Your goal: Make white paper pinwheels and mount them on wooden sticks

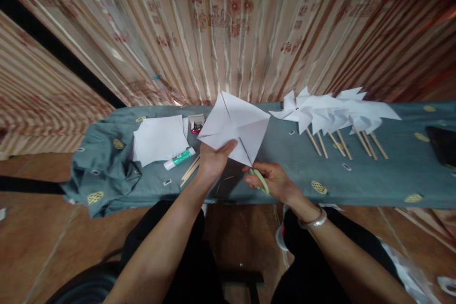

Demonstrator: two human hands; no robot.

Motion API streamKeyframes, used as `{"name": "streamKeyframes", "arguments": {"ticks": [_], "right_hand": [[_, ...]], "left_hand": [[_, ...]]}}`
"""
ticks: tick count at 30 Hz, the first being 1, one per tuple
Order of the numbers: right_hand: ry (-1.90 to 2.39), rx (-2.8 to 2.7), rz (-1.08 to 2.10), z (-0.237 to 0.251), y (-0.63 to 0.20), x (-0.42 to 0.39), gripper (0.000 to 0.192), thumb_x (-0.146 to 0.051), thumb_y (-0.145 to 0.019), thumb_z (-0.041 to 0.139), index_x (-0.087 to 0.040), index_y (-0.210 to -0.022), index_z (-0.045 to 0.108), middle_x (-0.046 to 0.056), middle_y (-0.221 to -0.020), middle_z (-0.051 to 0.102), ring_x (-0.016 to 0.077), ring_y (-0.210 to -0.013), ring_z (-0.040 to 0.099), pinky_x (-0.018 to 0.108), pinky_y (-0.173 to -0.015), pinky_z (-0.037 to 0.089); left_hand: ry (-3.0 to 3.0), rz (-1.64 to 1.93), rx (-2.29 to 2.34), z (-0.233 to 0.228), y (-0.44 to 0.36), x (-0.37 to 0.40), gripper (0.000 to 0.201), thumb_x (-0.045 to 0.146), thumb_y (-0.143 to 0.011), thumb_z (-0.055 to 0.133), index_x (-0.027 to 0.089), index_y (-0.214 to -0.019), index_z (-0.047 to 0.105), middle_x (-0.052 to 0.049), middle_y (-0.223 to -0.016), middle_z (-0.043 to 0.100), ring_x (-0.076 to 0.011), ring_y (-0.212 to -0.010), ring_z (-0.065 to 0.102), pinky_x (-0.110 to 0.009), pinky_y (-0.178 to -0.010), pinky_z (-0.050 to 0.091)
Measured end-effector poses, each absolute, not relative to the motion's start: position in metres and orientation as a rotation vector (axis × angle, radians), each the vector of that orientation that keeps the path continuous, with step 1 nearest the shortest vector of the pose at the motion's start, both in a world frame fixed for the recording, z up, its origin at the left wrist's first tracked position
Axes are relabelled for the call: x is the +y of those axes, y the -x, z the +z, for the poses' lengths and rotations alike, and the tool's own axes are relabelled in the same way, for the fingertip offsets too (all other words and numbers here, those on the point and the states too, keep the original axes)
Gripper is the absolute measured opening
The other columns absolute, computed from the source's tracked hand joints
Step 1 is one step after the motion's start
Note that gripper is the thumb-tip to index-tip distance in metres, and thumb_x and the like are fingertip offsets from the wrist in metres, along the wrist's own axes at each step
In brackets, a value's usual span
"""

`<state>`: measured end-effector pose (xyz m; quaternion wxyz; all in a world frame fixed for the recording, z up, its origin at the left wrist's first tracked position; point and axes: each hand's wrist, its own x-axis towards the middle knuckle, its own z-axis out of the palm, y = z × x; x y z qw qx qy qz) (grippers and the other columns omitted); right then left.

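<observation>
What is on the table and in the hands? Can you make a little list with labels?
left hand: holds white paper square
right hand: grips green-handled scissors, cutting into the square
table cloth: grey-green
left of hands: paper stack, glue stick, small pin box, loose sticks
right of hands: finished white pinwheels on sticks

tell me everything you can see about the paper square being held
The paper square is white, thin and creased along its diagonals, with a cut running in from its lower corner. It is held tilted above the grey-green cloth; the left hand pinches its lower edge, and green-handled scissors in the right hand meet that corner.
</observation>
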<state>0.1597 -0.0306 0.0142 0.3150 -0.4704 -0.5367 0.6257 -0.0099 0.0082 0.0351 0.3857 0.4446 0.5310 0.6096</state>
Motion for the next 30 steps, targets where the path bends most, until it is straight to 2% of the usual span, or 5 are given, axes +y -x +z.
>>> {"name": "streamKeyframes", "arguments": {"ticks": [9,15,23,30], "right_hand": [[1.214,-1.436,1.636,0.0143,-0.1575,-0.03,0.048,-0.061,-0.06,0.08,-0.017,-0.076,0.07,-0.001,-0.059,0.062,0.0116,-0.055,0.054,0.024,-0.05,0.042],[1.234,-1.406,1.653,0.0177,-0.1573,-0.0287,0.048,-0.06,-0.057,0.083,-0.017,-0.073,0.069,-0.002,-0.055,0.06,0.0101,-0.051,0.051,0.023,-0.048,0.041],[1.236,-1.432,1.643,0.0173,-0.1581,-0.0281,0.049,-0.062,-0.056,0.081,-0.017,-0.073,0.068,-0.002,-0.057,0.062,0.011,-0.052,0.053,0.023,-0.048,0.042],[1.244,-1.454,1.642,0.0187,-0.1583,-0.0274,0.048,-0.062,-0.057,0.08,-0.017,-0.071,0.067,-0.001,-0.057,0.06,0.0113,-0.053,0.051,0.024,-0.05,0.041]], "left_hand": [[-1.149,1.521,1.334,0.0343,0.0085,0.0063,0.042,0.028,-0.059,0.079,0.014,-0.096,0.066,-0.012,-0.09,0.075,-0.0299,-0.097,0.07,-0.043,-0.088,0.058],[-1.132,1.523,1.355,0.0318,0.0089,0.0071,0.034,0.028,-0.058,0.079,0.015,-0.087,0.066,-0.012,-0.09,0.075,-0.0296,-0.094,0.07,-0.042,-0.086,0.059],[-1.174,1.526,1.328,0.0296,0.0073,0.0067,0.048,0.028,-0.059,0.078,0.015,-0.104,0.066,-0.01,-0.093,0.075,-0.0257,-0.09,0.07,-0.04,-0.083,0.059],[-1.163,1.554,1.302,0.0266,0.007,0.0068,0.049,0.029,-0.06,0.079,0.015,-0.105,0.064,-0.011,-0.094,0.075,-0.0256,-0.087,0.071,-0.04,-0.083,0.059]]}}
